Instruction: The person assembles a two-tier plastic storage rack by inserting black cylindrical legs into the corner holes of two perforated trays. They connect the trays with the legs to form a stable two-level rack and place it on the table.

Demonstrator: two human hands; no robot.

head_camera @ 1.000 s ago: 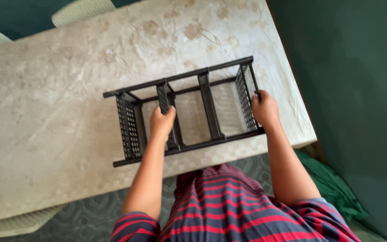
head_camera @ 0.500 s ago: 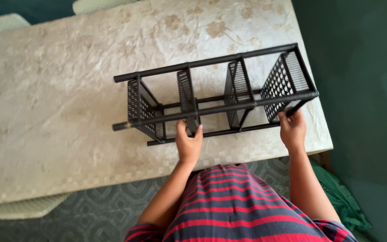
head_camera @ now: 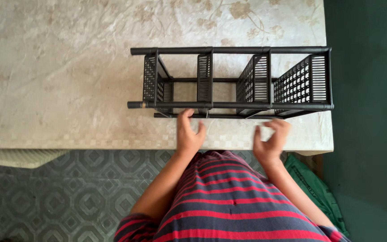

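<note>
The black slatted rack (head_camera: pixel 231 80) lies on its side at the upper middle of the frame, on the pale patterned table (head_camera: pixel 68 80). My left hand (head_camera: pixel 188 133) and right hand (head_camera: pixel 269 140) hover just below it, fingers loosely spread, gripping nothing. I judge I'm between grips; next calls for grasping the near rail.
</note>
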